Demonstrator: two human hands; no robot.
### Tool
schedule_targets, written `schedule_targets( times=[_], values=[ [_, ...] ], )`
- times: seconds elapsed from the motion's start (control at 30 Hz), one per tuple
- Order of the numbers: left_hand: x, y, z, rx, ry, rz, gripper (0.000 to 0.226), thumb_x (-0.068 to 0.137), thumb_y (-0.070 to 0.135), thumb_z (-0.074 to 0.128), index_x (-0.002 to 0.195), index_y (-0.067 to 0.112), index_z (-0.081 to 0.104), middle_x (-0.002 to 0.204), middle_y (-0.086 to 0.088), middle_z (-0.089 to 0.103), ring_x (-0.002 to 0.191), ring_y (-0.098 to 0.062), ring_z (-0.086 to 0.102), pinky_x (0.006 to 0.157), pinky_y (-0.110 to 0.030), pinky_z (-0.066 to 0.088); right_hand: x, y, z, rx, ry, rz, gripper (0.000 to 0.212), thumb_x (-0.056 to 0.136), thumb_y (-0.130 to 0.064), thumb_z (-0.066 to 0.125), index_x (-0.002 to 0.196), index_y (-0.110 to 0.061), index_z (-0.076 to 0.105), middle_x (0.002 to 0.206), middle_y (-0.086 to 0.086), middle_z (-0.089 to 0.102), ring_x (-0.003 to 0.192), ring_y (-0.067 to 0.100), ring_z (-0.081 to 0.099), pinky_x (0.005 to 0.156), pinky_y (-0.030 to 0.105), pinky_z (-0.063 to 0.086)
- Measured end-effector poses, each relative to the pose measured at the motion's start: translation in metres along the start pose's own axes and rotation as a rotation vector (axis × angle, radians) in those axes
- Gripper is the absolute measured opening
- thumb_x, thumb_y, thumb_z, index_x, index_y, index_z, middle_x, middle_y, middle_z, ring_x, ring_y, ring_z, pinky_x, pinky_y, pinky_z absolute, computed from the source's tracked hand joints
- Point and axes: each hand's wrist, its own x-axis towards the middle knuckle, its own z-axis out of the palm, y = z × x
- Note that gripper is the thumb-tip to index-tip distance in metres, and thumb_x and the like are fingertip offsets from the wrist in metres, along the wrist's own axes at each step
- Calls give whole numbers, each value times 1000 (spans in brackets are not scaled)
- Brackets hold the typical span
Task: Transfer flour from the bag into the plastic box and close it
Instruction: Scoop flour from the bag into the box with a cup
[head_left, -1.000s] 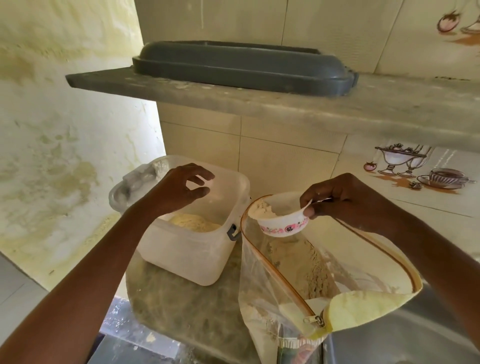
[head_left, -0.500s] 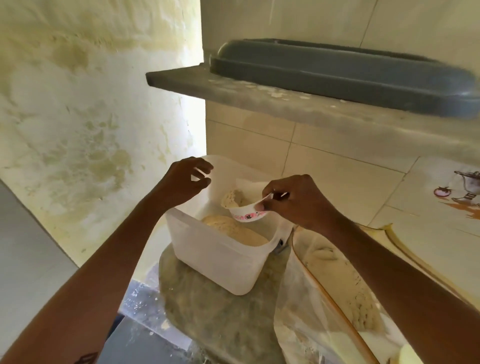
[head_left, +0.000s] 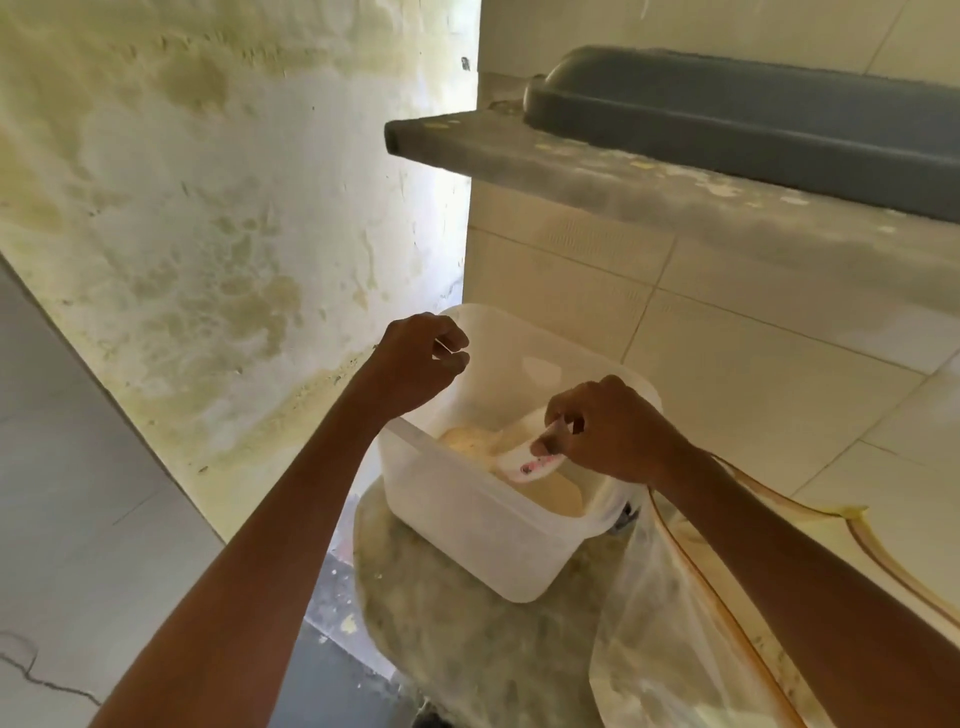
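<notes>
A translucent white plastic box stands open on a round stone slab, with a mound of flour inside. My right hand pinches the rim of a small white cup with a pink pattern, tipped over inside the box. My left hand grips the box's far-left rim with curled fingers. The clear flour bag with an orange zip edge stands open at the lower right, partly behind my right arm.
A dark grey lid lies on the stone shelf above the box. A stained wall runs along the left, tiled wall behind. The stone slab holds the box near its edge, with floor below at left.
My right hand carried the flour-filled cup from above the bag leftward into the box and tipped it. My left hand stayed at the box rim. The view swung left.
</notes>
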Motion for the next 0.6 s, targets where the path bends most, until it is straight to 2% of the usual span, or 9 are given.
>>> schedule_targets(
  times=[0.13,0.3,0.43,0.53,0.6],
  values=[
    [-1,1,1,7,1,1,14,93,20,69,105,16,75,99,6,72,93,-6,68,71,-13,46,-2,0,1,-4,-65,-6,30,78,-53,80,65,-39,57,67,-19,55,65,2,55,63,23,39],
    [0,2,1,24,-13,6,14,93,19,70,105,15,75,98,5,74,93,-7,69,71,-13,45,1,-1,2,-20,-125,23,25,77,-56,79,76,-39,61,72,-22,52,72,6,57,69,27,44],
    [1,1,1,29,-14,5,13,93,20,70,104,16,76,96,6,74,91,-6,69,71,-12,45,1,0,2,-22,-109,43,25,77,-59,77,80,-38,64,73,-23,53,74,7,58,68,27,44],
    [0,1,0,35,-11,9,13,93,20,70,104,15,76,96,7,74,91,-6,69,71,-13,45,1,3,1,58,1,56,26,81,-57,77,88,-33,71,73,-23,55,72,7,60,66,24,42],
    [0,1,0,37,-11,14,12,93,19,70,103,15,76,96,6,74,90,-7,69,71,-15,46,0,1,1,32,-78,35,28,80,-57,77,92,-31,74,74,-25,54,76,6,60,70,25,43]
  ],
)
